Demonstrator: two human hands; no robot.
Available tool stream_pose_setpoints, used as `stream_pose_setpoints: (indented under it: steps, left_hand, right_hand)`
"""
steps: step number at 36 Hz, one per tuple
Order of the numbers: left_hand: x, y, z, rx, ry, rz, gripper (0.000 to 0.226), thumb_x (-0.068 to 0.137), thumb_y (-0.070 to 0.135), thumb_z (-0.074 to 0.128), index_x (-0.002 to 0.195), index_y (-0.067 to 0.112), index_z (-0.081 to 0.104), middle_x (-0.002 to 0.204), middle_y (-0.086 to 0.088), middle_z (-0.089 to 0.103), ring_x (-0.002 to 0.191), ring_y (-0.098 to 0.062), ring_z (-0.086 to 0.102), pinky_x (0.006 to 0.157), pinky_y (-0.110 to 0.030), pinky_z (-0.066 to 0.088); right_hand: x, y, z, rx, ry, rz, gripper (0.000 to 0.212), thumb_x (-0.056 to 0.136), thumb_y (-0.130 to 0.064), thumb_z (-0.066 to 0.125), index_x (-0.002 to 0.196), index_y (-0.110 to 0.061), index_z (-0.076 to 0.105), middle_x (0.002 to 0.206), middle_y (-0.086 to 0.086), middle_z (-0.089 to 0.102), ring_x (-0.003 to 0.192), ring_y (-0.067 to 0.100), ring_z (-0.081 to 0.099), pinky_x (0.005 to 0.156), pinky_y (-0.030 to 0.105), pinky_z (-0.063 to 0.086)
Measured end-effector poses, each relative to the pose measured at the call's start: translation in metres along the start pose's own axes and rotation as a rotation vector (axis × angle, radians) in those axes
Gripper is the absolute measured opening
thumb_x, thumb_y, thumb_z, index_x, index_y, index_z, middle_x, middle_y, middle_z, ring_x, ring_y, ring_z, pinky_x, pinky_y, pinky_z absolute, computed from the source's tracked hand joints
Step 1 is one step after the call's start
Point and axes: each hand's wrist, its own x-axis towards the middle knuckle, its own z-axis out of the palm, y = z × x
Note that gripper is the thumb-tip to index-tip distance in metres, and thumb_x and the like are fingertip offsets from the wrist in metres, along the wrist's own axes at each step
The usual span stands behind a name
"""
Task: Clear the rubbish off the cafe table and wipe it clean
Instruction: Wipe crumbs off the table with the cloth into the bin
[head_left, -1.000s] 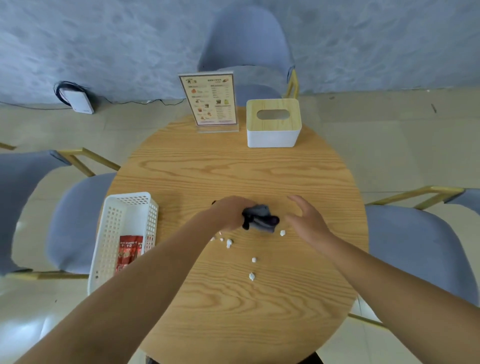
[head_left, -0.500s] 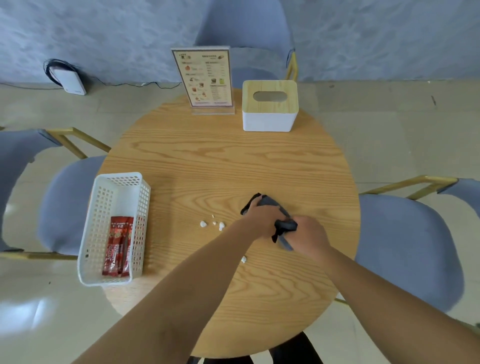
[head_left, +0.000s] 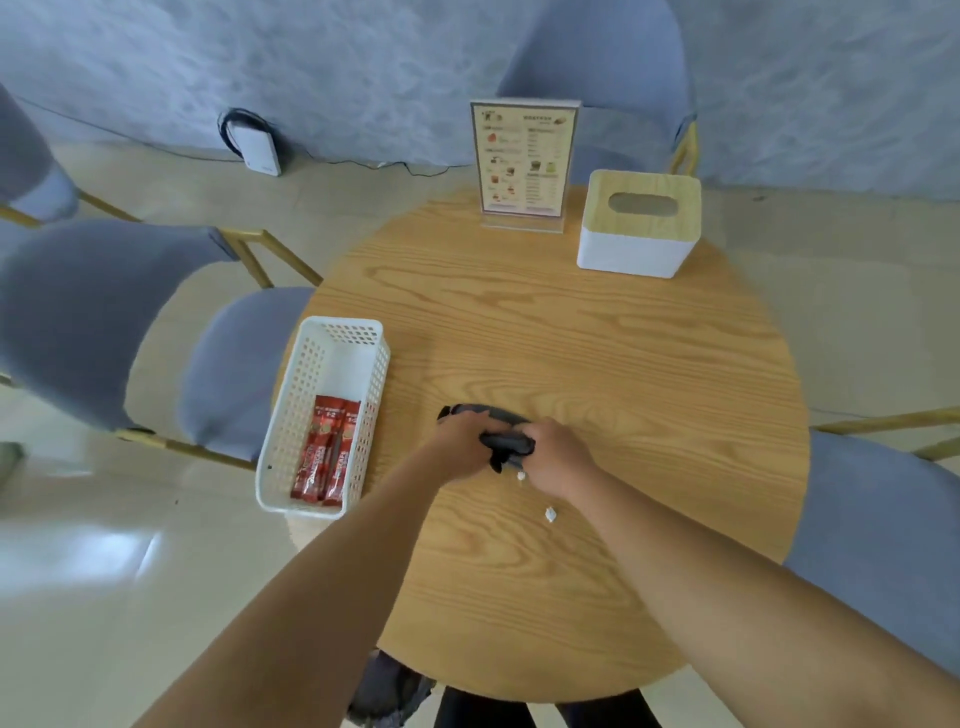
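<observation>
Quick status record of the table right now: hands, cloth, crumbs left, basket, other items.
left hand: grips the dark cloth
right hand: grips the same cloth
cloth: bunched between both hands on the table
white scraps: one near the right wrist, one at the cloth's edge
basket: white, at the table's left edge, holds red sachets
menu stand: upright, far side
tissue box: right of the stand

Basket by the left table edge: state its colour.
White, a perforated plastic basket, seen best in the head view.
</observation>
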Motion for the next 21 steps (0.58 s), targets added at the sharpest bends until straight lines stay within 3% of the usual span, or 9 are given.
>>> stream_pose_setpoints:
  steps: [3, 7, 10, 12, 14, 16, 18, 21]
  left_hand:
    - [-0.022, -0.01, 0.03, -0.111, 0.091, -0.054, 0.037, 0.097, 0.021, 0.057, 0.13, 0.033, 0.067, 0.146, -0.003, 0.058, 0.15, -0.018, 0.032, 0.116, -0.042, 0.033]
    - [-0.052, 0.003, 0.074, -0.281, 0.209, -0.145, 0.042, 0.095, 0.019, 0.056, 0.13, 0.04, 0.065, 0.148, 0.0, 0.056, 0.153, -0.013, 0.024, 0.118, -0.047, 0.026]
    - [-0.071, 0.017, 0.099, -0.305, 0.213, -0.219, 0.048, 0.096, 0.014, 0.053, 0.137, 0.037, 0.061, 0.16, 0.001, 0.04, 0.154, -0.009, 0.017, 0.113, -0.038, 0.021]
    - [-0.08, 0.022, 0.111, -0.252, 0.191, -0.241, 0.046, 0.097, 0.015, 0.051, 0.136, 0.037, 0.061, 0.158, 0.006, 0.042, 0.154, -0.009, 0.019, 0.107, -0.038, 0.018]
    - [-0.087, 0.019, 0.118, -0.21, 0.155, -0.219, 0.043, 0.098, 0.017, 0.049, 0.134, 0.036, 0.061, 0.155, 0.006, 0.046, 0.151, -0.012, 0.027, 0.112, -0.044, 0.019]
    - [-0.09, 0.015, 0.115, -0.129, 0.094, -0.179, 0.037, 0.099, 0.022, 0.046, 0.127, 0.039, 0.062, 0.141, 0.008, 0.06, 0.144, -0.011, 0.035, 0.105, -0.047, 0.022]
    - [-0.093, 0.015, 0.103, -0.039, 0.039, -0.123, 0.031, 0.099, 0.028, 0.047, 0.124, 0.04, 0.062, 0.12, 0.009, 0.07, 0.125, -0.017, 0.055, 0.093, -0.044, 0.029]
    - [-0.097, 0.02, 0.07, -0.082, -0.043, -0.068, 0.031, 0.095, 0.026, 0.055, 0.125, 0.032, 0.065, 0.104, 0.0, 0.072, 0.094, -0.025, 0.067, 0.083, -0.044, 0.054]
  right_hand:
    - [-0.003, -0.003, 0.007, -0.083, -0.038, -0.004, 0.022, 0.091, -0.016, 0.06, 0.097, -0.034, 0.07, 0.106, 0.001, 0.063, 0.094, 0.026, 0.061, 0.066, 0.035, 0.05]
    - [-0.016, 0.004, 0.011, -0.171, -0.08, 0.03, 0.042, 0.088, -0.009, 0.054, 0.064, -0.043, 0.057, 0.104, 0.0, 0.065, 0.089, 0.026, 0.062, 0.058, 0.031, 0.043]
    - [-0.031, 0.009, 0.011, -0.235, -0.155, 0.053, 0.042, 0.091, -0.009, 0.05, 0.068, -0.043, 0.061, 0.103, 0.0, 0.065, 0.088, 0.027, 0.061, 0.055, 0.028, 0.039]
    - [-0.04, 0.014, 0.011, -0.245, -0.217, 0.061, 0.043, 0.09, -0.006, 0.049, 0.07, -0.041, 0.064, 0.093, -0.003, 0.066, 0.079, 0.024, 0.063, 0.052, 0.029, 0.042]
    - [-0.05, 0.016, 0.01, -0.241, -0.272, 0.058, 0.047, 0.088, -0.003, 0.05, 0.067, -0.041, 0.065, 0.084, -0.003, 0.07, 0.075, 0.024, 0.067, 0.054, 0.031, 0.047]
    - [-0.059, 0.014, 0.006, -0.231, -0.297, 0.055, 0.046, 0.087, -0.001, 0.051, 0.072, -0.04, 0.07, 0.081, -0.003, 0.073, 0.075, 0.022, 0.068, 0.057, 0.032, 0.051]
    - [-0.065, 0.012, 0.003, -0.218, -0.298, 0.06, 0.039, 0.083, -0.003, 0.054, 0.077, -0.035, 0.076, 0.078, -0.005, 0.073, 0.073, 0.018, 0.068, 0.059, 0.033, 0.054]
    - [-0.071, 0.006, -0.007, -0.207, -0.244, 0.07, 0.028, 0.079, -0.004, 0.051, 0.066, -0.023, 0.067, 0.068, 0.001, 0.067, 0.068, 0.023, 0.065, 0.052, 0.033, 0.044]
